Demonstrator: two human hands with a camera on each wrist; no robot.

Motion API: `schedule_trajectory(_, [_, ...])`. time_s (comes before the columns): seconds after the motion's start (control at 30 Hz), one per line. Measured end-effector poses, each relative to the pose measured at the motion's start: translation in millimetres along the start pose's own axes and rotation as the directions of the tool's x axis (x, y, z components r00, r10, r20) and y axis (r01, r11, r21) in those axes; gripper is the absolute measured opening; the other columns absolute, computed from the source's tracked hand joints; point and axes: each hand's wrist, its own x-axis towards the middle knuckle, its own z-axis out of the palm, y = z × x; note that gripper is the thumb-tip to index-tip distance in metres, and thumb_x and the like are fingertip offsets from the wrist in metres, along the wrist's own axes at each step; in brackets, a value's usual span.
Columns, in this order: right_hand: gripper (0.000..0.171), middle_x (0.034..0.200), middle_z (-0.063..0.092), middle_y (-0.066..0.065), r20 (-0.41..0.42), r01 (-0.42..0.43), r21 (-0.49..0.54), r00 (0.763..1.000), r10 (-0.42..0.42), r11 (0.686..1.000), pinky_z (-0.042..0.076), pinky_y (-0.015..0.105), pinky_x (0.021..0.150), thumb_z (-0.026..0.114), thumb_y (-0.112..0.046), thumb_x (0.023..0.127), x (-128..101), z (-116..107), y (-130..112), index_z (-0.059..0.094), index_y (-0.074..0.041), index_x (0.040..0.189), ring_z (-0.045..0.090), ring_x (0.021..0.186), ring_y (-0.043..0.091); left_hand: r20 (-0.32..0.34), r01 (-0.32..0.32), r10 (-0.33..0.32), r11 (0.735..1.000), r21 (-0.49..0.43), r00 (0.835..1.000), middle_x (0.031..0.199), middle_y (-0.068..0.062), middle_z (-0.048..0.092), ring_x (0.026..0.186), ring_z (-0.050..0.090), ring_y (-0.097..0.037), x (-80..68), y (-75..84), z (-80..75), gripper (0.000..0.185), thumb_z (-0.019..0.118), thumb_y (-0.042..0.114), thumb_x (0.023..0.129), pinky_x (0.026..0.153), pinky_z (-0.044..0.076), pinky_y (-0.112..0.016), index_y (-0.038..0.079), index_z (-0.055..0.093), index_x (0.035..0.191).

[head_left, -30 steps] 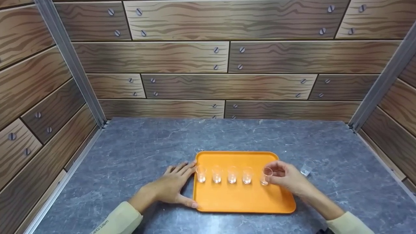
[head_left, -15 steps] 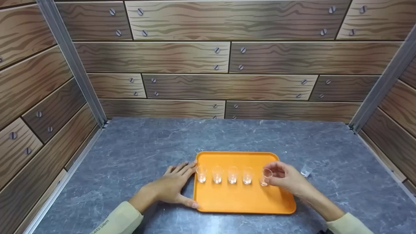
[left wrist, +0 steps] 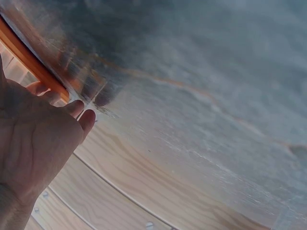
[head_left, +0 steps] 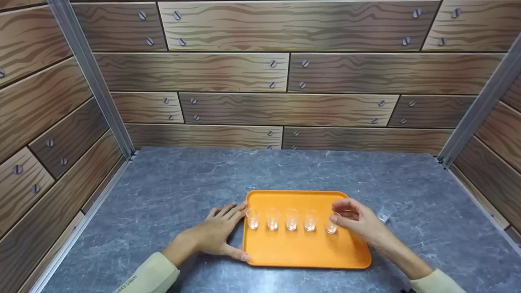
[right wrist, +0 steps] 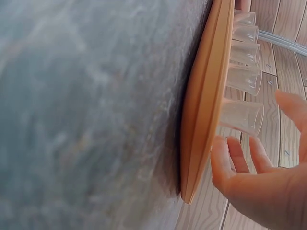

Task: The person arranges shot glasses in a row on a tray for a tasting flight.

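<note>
An orange tray [head_left: 301, 250] lies on the grey stone table. Several small clear cups stand in a row across it, from the leftmost cup [head_left: 252, 218] to the rightmost cup [head_left: 331, 227]. My right hand [head_left: 345, 215] hovers at that rightmost cup [right wrist: 242, 116]; in the right wrist view its fingers [right wrist: 230, 158] are spread and clear of the cup. My left hand [head_left: 228, 230] lies flat on the table, its fingers [left wrist: 79, 112] against the tray's left edge [left wrist: 29, 60] and its thumb at the front left corner. One more clear cup [head_left: 384, 211] stands on the table right of the tray.
Wood-pattern walls close the table in at the back and both sides, with metal posts [head_left: 91, 77] in the corners. Bare grey tabletop [head_left: 183, 179] stretches behind and to the left of the tray.
My right hand has let go of the rightmost cup, which now stands on the tray, and its fingers have spread. The left hand and the tray have not moved.
</note>
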Motion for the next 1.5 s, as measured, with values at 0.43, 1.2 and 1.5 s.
schedule_trajectory(0.43, [0.051,0.137,0.06,0.02,-0.115,0.014,0.034,0.993,-0.01,0.999,0.048,0.017,0.096,0.072,-0.029,0.098,-3.9,-1.2,-9.1,0.056,0.002,0.135,0.061,0.119,0.015,-0.02,0.0,0.0,1.0,0.006,1.0,0.173,-0.002,0.011,0.158,0.014,-0.036,-0.1,-0.2,1.2,0.121,0.06,0.088,0.076,0.118,0.02,-0.069,0.019,0.018,0.166])
schedule_trajectory(1.2, [0.042,0.119,0.065,-0.004,-0.33,0.152,0.023,0.934,-0.136,0.988,0.051,0.015,0.091,0.064,-0.027,0.104,-11.4,-29.2,3.5,0.057,0.003,0.132,0.065,0.109,0.005,-0.004,0.002,-0.002,1.0,0.015,1.0,0.174,-0.001,0.009,0.158,0.013,-0.036,0.2,-0.3,0.0,0.12,0.058,0.089,0.077,0.117,0.02,-0.07,0.019,0.018,0.166])
schedule_trajectory(1.5, [0.037,0.11,0.065,-0.016,-0.413,0.15,0.007,0.901,-0.134,0.989,0.051,0.011,0.088,0.063,-0.015,0.104,-14.4,-43.3,10.0,0.055,0.007,0.131,0.063,0.103,-0.003,-0.006,0.01,-0.01,1.0,0.02,1.0,0.173,-0.001,0.011,0.158,0.014,-0.035,0.6,-1.0,0.5,0.121,0.058,0.09,0.076,0.117,0.02,-0.07,0.019,0.018,0.166])
